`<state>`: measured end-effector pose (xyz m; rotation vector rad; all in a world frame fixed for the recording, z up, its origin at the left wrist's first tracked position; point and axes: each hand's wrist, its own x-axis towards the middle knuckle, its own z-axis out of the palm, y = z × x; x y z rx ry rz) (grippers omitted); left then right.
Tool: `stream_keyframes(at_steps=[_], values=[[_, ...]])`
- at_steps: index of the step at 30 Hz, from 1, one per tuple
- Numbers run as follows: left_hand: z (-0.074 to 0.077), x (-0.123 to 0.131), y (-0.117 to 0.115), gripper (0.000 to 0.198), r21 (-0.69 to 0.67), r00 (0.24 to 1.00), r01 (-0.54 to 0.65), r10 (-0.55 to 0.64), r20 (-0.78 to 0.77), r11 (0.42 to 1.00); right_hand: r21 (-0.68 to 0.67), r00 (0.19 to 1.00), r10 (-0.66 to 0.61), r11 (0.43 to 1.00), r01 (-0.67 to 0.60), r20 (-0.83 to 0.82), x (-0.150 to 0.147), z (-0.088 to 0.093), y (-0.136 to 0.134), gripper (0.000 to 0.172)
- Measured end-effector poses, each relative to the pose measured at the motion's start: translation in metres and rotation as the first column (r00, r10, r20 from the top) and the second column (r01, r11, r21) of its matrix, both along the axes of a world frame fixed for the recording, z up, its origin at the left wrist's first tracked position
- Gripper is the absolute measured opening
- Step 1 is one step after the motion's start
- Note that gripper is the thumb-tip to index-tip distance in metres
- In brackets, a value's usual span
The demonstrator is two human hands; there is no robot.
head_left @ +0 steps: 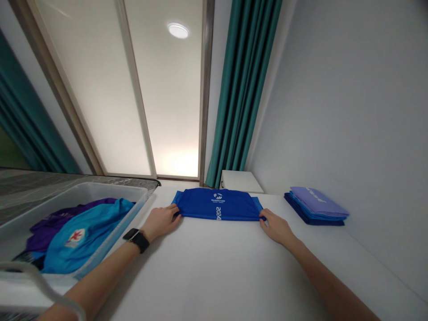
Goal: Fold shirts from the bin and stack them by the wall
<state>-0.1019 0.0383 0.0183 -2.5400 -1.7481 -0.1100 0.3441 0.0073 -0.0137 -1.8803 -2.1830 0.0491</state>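
Note:
A blue shirt [200,206] lies folded into a wide band on the white table [214,267]. White print and "2024" show on its upper side. My left hand [162,221] pinches the near left corner of the shirt, its fingers closed on the cloth. At the opposite end, my right hand [276,226] grips the near right corner between thumb and fingers. The near edge runs almost straight between both hands. A black watch [137,239] is on my left wrist.
To the left stands a translucent plastic bin [112,240] with a turquoise garment [90,236] and a purple garment [50,227] inside. A stack of folded clothes [316,205] sits at the right by the wall. Behind the table are a white cabinet [241,180] and a green curtain [245,89].

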Motion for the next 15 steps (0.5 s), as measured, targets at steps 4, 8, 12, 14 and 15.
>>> stream_keyframes(at_steps=[4, 8, 12, 14, 15], values=[[0.011, 0.007, 0.008, 0.039, 0.028, 0.998, 0.05, -0.05, 0.024, 0.998, 0.038, 1.0, 0.002, 0.999, -0.002, -0.012, -0.004, 0.007, 0.01, 0.03], [0.007, 0.037, 0.024, 0.037, 0.146, 0.987, 0.137, -0.147, 0.066, 0.98, 0.154, 0.999, 0.024, 0.988, -0.027, 0.024, -0.035, 0.013, 0.031, 0.035], [-0.009, 0.085, 0.041, 0.049, 0.119, 0.978, 0.174, -0.186, 0.097, 0.978, 0.042, 0.996, 0.082, 0.996, -0.084, 0.038, -0.087, 0.011, 0.057, 0.046], [-0.018, 0.107, 0.048, 0.051, 0.089, 0.978, 0.166, -0.176, 0.115, 0.982, 0.016, 0.995, 0.094, 0.995, -0.095, 0.039, -0.111, 0.007, 0.068, 0.051], [-0.023, 0.116, 0.05, 0.051, 0.08, 0.977, 0.162, -0.171, 0.123, 0.983, 0.001, 0.994, 0.098, 0.995, -0.098, 0.039, -0.12, 0.004, 0.072, 0.052]])
